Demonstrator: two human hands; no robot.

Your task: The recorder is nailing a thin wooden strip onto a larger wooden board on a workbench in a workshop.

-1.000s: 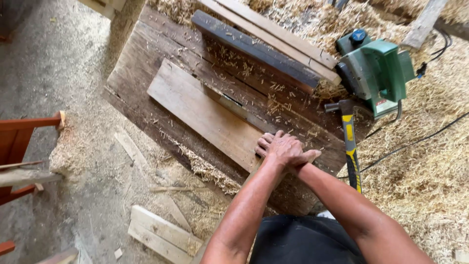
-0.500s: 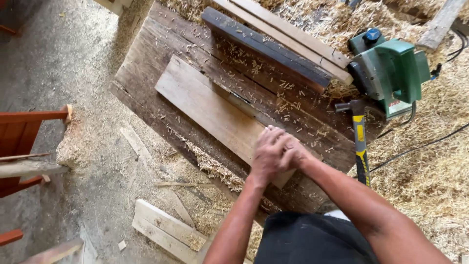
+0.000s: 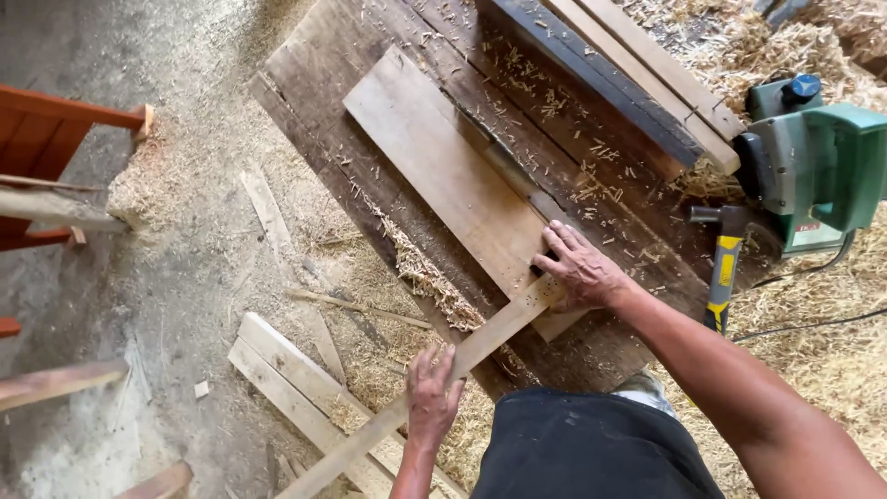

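My right hand [image 3: 580,268] grips the upper end of a long thin wooden strip [image 3: 480,346] where it lies against the near end of a flat light plank [image 3: 443,171]. My left hand [image 3: 432,393] rests on the strip lower down, fingers spread over it. The strip slants from the plank's near end down to the floor at lower left. The plank lies on a dark rough workbench [image 3: 314,92] strewn with shavings.
A green electric planer [image 3: 818,171] sits at the bench's right, a yellow-handled hammer [image 3: 721,268] beside it. Dark and pale battens [image 3: 628,79] lie across the far bench. Loose boards [image 3: 296,379] and sawdust cover the floor; red wooden furniture [image 3: 42,157] stands at left.
Both hands were together at the plank's near end. They have parted: the left hand slid down along the thin strip while the right stays at its top. The view has shifted left.
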